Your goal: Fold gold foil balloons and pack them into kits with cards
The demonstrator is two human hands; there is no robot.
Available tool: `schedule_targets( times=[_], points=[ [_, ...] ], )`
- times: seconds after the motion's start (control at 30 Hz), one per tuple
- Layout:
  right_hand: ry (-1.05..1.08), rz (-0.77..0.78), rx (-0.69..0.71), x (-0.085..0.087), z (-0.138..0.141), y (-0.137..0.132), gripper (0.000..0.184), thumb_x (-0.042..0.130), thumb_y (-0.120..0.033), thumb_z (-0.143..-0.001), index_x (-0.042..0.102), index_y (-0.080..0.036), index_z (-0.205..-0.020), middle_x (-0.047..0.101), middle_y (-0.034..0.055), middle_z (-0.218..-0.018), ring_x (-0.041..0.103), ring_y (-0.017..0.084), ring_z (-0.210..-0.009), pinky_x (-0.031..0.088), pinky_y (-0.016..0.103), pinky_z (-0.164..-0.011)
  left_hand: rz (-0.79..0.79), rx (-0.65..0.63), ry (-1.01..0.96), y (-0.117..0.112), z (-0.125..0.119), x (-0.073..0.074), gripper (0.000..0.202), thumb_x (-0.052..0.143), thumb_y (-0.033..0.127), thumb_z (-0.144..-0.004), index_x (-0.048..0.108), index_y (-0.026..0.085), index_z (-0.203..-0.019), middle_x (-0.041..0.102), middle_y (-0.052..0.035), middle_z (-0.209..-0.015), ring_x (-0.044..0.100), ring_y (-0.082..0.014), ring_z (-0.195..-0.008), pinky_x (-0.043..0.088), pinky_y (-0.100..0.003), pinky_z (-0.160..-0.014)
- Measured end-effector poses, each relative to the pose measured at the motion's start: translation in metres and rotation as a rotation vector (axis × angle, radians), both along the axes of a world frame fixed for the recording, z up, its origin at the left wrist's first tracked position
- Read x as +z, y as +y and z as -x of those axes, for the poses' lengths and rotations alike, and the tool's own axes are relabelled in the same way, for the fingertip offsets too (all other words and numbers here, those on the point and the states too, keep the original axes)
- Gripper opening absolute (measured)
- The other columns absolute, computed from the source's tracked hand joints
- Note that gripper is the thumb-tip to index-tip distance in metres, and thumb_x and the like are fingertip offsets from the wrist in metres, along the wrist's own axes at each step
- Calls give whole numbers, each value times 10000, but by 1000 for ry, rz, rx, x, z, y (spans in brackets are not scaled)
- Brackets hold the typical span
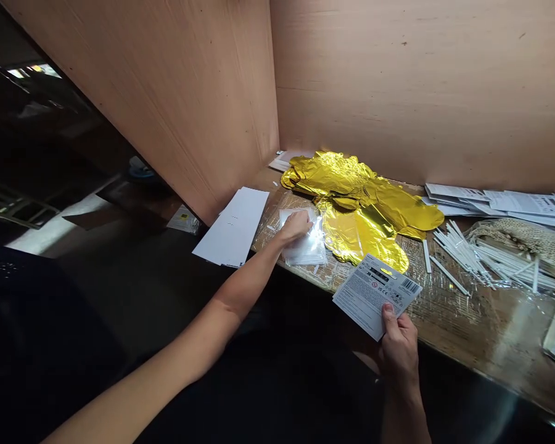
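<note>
My left hand [296, 228] reaches out over a stack of clear plastic bags [305, 251] at the table's near edge. Its fingers are curled together at the top bag; the fingertips are partly hidden. In my right hand [400, 345] is a white printed card [374, 296] with a hang hole, a barcode and small text, thumb on top. Another card edge shows beneath it, so it may be more than one. Shiny gold foil balloons [351, 191] lie flat in a pile just beyond both hands.
White paper sheets [235, 225] overhang the edge on the left. White plastic sticks [467, 256] and a netted cream-coloured bundle [509, 237] lie right, before stacked printed cards [513, 200]. Wooden panels [398, 86] wall off the table's back and left.
</note>
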State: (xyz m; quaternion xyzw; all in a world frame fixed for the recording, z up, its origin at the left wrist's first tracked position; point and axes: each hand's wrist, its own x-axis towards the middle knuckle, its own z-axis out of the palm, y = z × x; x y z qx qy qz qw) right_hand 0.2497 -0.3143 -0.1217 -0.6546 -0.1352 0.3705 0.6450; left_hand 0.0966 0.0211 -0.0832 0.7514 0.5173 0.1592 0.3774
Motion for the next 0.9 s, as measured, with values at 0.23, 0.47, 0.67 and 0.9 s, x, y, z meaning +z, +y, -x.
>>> schedule_targets(
  times=[0.23, 0.47, 0.67, 0.9],
  points=[
    [235, -11, 74, 5, -4, -22, 448, 890, -570, -775, 783, -230, -1046, 840, 91, -1026, 800, 330, -898, 678, 433, -764, 357, 71, -744, -40, 1, -14, 405, 945, 389, -707, 690, 125, -878, 679, -9, -724, 634, -107, -607, 463, -223, -583],
    [376, 21, 575, 27, 14, -16, 453, 864, -570, -810, 835, -158, -997, 828, 128, -887, 785, 286, -740, 639, 391, -725, 502, 13, -904, -131, -25, -16, 560, 961, 575, -647, 671, 138, -845, 675, 7, -696, 715, -148, -646, 494, -232, -580],
    [339, 69, 567, 26, 7, -25, 487, 882, -594, -784, 828, -168, -1014, 825, 122, -916, 783, 308, -811, 626, 431, -771, 1119, -59, -1047, -149, -12, -3, 403, 932, 298, -771, 708, 174, -1082, 653, 17, -822, 563, -39, -593, 445, -181, -574],
    [371, -40, 288, 8, 2, 1, 615, 866, -706, -661, 776, -216, -1022, 818, 122, -974, 780, 327, -874, 636, 462, -772, 1670, -93, -843, -203, 15, -15, 100, 637, 252, -1014, 666, 190, -941, 314, 82, -631, 147, 3, -376, 176, -192, -414]
  ],
)
